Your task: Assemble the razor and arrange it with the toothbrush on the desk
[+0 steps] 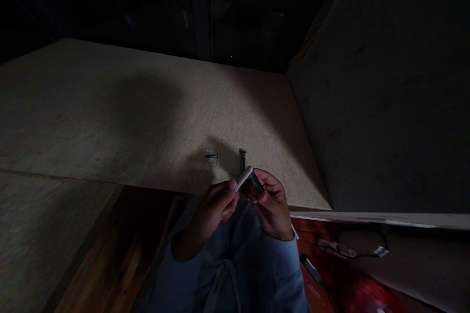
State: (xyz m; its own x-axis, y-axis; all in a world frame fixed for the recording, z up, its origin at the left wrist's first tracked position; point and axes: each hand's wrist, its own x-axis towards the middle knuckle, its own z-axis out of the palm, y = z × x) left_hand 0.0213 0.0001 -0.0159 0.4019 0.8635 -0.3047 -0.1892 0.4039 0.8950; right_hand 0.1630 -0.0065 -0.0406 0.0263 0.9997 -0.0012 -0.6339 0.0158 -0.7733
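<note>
My left hand (pixel 217 205) is closed around the lower part of a slim white stick (pixel 244 178) with a rounded end. In my right hand (pixel 272 203), thumb and fingers grip a small dark rectangular piece with a greenish face (pixel 256 182), which looks like a razor cartridge. The stick's rounded tip meets the upper end of this piece, or lies just in front of it; I cannot tell which. Just beyond my hands a T-shaped razor (pixel 243 154) lies on the tabletop. To its left rests a small dark cartridge (pixel 212 157) in what seems a clear case.
The pale stone-patterned table (pixel 205 102) stretches to the left and away from me. A tall grey panel (pixel 382 107) rises along its right edge. Below right, a cable (pixel 367 255) and a red item (pixel 367 288) lie near the reddish floor. The light is dim.
</note>
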